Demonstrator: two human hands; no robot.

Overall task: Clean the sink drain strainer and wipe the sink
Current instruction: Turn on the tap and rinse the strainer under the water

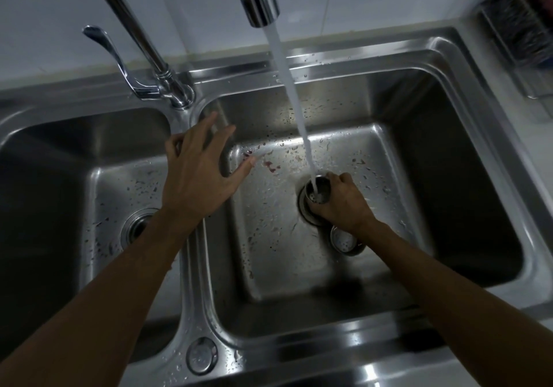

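— Over the drain (pixel 305 213) of the right basin: right hand (pixel 341 204) curled round the strainer (pixel 318 190), a small metal cup, mouth up, held just above the drain ring. Fingers wrap its far side; thumb hidden.

— Other hand?

— Left hand (pixel 197 174) holds nothing. Fingers straight and spread, palm down, above the divider (pixel 194 267) between the two basins. Cannot tell whether it touches the metal.

— Water?

— Stream (pixel 294 96) from the tap (pixel 260 0) falls straight into the strainer. Cup looks full and foaming. Scraps inside: too small to tell.

— Further out?

— Round metal plug (pixel 345 241) lies on the basin floor, just beside the right wrist. Reddish smears (pixel 270 165) on the floor between left hand and stream; droplets everywhere. Sink (pixel 359 57) not yet wiped, by the look.

— Failure modes?

— Judgement only.
1. Wet steel cup, one-handed grip, hard stream: it may slip and drop back into the open drain.
2. Scraps washed over the cup's rim would go straight down the unguarded drain below and could clog it.
3. If the stream catches the rim rather than the mouth, spray could clear the sink edge onto the table (pixel 541 153).
4. Plug sits close under the wrist; a turn of the arm could knock it.
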